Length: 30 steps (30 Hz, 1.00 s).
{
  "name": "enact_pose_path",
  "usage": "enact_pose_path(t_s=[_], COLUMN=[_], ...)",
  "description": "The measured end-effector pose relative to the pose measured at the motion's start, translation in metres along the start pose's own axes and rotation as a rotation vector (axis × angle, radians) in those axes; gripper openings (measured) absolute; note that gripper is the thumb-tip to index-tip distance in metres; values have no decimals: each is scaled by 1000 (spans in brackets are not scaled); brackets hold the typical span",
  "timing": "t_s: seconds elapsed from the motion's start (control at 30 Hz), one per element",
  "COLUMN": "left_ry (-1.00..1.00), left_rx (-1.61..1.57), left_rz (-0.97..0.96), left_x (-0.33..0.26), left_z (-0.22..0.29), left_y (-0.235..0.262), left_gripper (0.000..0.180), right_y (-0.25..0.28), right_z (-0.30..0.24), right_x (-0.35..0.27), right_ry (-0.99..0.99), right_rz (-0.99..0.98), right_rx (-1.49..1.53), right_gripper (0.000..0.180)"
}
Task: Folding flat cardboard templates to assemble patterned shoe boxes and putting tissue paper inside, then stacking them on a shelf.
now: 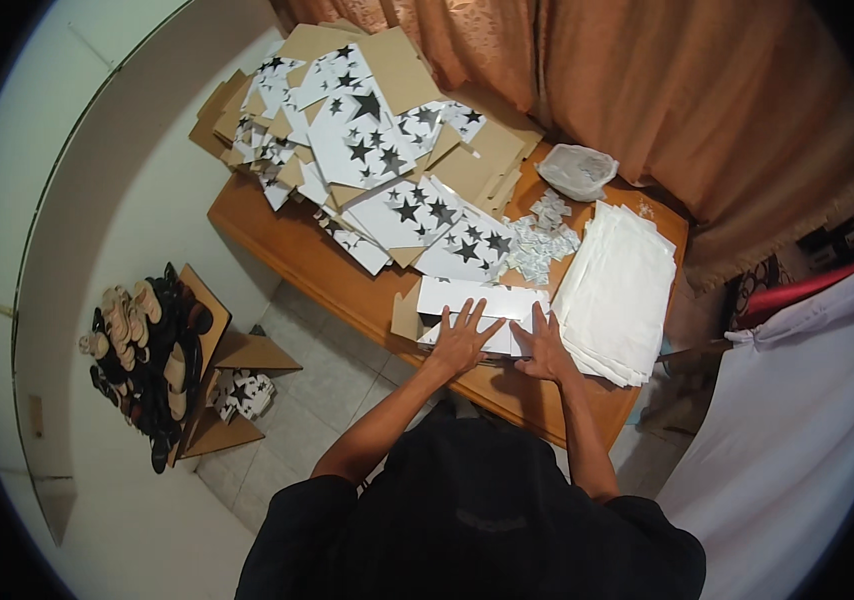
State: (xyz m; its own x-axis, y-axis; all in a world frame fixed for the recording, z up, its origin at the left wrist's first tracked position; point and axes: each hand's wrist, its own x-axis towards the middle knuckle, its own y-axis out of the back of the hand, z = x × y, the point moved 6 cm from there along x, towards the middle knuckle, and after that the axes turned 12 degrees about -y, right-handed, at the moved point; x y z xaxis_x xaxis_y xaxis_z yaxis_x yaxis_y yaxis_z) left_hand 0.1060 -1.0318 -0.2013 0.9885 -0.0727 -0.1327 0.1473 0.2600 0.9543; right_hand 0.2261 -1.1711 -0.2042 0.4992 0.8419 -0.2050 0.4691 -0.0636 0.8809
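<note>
Near the front edge of the wooden table sits a white cardboard box (482,297) with a brown inner flap (406,316) sticking out at its left end. My left hand (461,340) rests on its left half, fingers spread and palm down. On the right half lies my right hand (544,348), its fingers also stretched and apart. Neither hand grips anything; both press or rest on the white panel. Just beyond the box are flat white cardboard pieces with black stars (470,245). A stack of thin white paper sheets (619,290) lies close to my right hand.
Flattened star-printed cartons (362,135) pile up across the back left of the table (277,228). Small packets (541,245) lie beside the paper, with a clear plastic bag (579,172) behind. A rack of shoes (137,345) stands left; a brown curtain (637,90) hangs behind.
</note>
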Motion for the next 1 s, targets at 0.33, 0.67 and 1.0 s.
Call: enact_pose_path(t_s=[0.33,0.67,1.0], left_ry=[-51,557,459], left_rx=[-300,-277,-371], left_rz=[232,718,487], left_x=[-39,-125,-122], left_z=[5,-94,-82], left_y=[84,66,42], left_gripper=[69,47,56], right_y=[8,13,23], right_z=[-8,-13,-62], right_x=[-11,-2,3], right_ry=[-80,-12,-122], right_rz=[90,191,170], right_rx=[59,309,60], right_gripper=[72,70,61])
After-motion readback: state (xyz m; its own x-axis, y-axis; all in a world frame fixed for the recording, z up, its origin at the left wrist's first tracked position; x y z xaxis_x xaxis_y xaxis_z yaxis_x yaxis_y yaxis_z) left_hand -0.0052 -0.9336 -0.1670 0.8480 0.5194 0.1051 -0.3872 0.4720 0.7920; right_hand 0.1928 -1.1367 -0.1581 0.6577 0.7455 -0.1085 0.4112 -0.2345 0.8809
